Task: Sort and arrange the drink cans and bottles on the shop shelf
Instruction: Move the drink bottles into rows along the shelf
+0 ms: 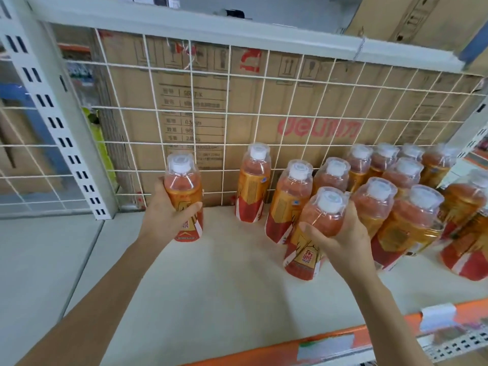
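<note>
Fingers (160, 184) of the left hand (163, 217) are curled round the far side of the left bottle (182, 184), and the thumb lies across the front of its label. The grip sits at mid-height. This bottle is upright, has a white cap under a clear cover, and is well apart from the other stock. Its base is low over the shelf (211, 273); whether it touches the shelf cannot be told.

To the left, a white slotted post (52, 120) carries the shelving. A white wire grid (229, 112) closes the back of the shelf, with a printed cardboard box (264, 96) behind it.

1 single bottle (253, 183) stands alone against the grid, between the 2 held bottles. Just right of it stands another bottle (287, 199), at the left edge of a cluster of bottles (401, 196). The cluster is packed cap to cap from the grid forward and runs off the right edge of view.

The right hand (340, 239) grips the right bottle (324, 215) at the shoulder. Its fingers (352, 216) wrap the right side and the thumb presses the front. This bottle is at the front left corner of the cluster, tilted slightly. Contact between its base and the shelf cannot be told.

An orange strip (290, 347) runs along the shelf's front edge, with a clear tag holder (438, 317) clipped on at the right.
</note>
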